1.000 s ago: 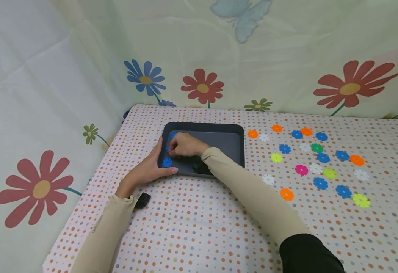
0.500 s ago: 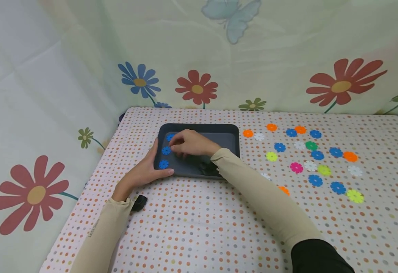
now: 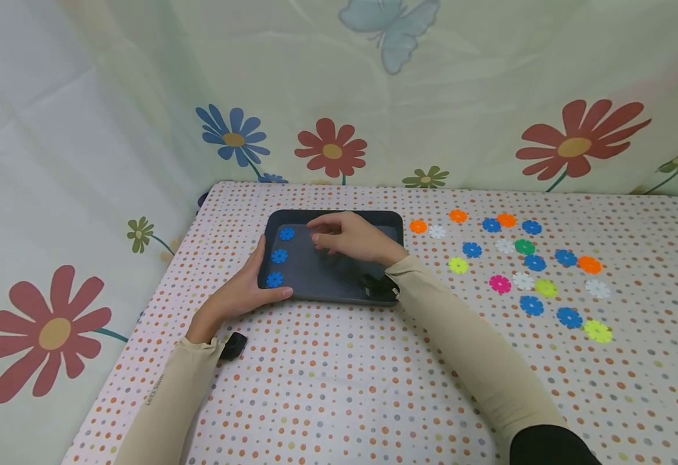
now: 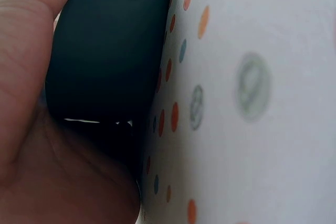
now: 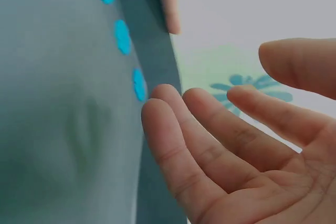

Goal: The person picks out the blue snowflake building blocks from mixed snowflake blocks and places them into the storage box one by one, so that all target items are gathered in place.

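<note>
Three blue flower-shaped discs, the middle one (image 3: 279,256) among them, lie in a row along the left side of the dark grey tray (image 3: 339,299). My left hand (image 3: 240,290) rests against the tray's near left corner. Its straight fingers lie along the left wall and its thumb along the near rim; in the left wrist view, thumb and palm touch the dark tray wall (image 4: 115,35). Over the middle of the tray hovers my right hand (image 3: 356,237), holding nothing. The right wrist view shows its fingers (image 5: 210,150) loosely extended and apart from the blue discs (image 5: 122,36).
Several loose flower discs lie scattered right of the tray, including an orange disc (image 3: 418,226), a pink disc (image 3: 500,284), a green disc (image 3: 525,247) and a yellow disc (image 3: 598,331). A dotted cloth (image 3: 327,387) covers the table. Behind hangs a flower-printed curtain (image 3: 455,97).
My right hand has let go of the middle blue disc and moved right, its fingers loosening. All three blue discs now show fully. The left hand stays at the tray's corner.
</note>
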### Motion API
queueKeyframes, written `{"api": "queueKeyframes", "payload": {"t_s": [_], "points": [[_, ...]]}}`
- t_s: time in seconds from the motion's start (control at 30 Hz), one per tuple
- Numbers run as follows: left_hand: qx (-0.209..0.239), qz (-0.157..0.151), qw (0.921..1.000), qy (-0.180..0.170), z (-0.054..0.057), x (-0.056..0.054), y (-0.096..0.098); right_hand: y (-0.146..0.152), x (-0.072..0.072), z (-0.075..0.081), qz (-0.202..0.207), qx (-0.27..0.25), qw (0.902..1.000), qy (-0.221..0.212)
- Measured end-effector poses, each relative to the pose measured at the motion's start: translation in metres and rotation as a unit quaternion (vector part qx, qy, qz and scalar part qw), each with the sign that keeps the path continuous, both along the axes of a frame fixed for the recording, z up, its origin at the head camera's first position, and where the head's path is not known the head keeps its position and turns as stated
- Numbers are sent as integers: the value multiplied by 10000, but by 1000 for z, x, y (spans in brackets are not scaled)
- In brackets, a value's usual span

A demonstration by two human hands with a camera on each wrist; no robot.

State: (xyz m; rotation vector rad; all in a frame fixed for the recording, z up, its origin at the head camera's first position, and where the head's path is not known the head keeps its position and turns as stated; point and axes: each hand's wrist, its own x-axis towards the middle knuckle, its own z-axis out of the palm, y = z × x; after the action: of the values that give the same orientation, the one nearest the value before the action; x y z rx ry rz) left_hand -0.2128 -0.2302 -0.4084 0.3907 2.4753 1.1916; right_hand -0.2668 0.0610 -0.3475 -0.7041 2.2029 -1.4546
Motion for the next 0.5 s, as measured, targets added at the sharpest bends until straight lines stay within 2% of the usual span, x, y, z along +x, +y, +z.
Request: {"api": "queueKeyframes", "payload": {"t_s": [0.5], "points": [[-112,-8,9999,18,-1,0,0,56,2,12,-690,-488,9964,-35]]}}
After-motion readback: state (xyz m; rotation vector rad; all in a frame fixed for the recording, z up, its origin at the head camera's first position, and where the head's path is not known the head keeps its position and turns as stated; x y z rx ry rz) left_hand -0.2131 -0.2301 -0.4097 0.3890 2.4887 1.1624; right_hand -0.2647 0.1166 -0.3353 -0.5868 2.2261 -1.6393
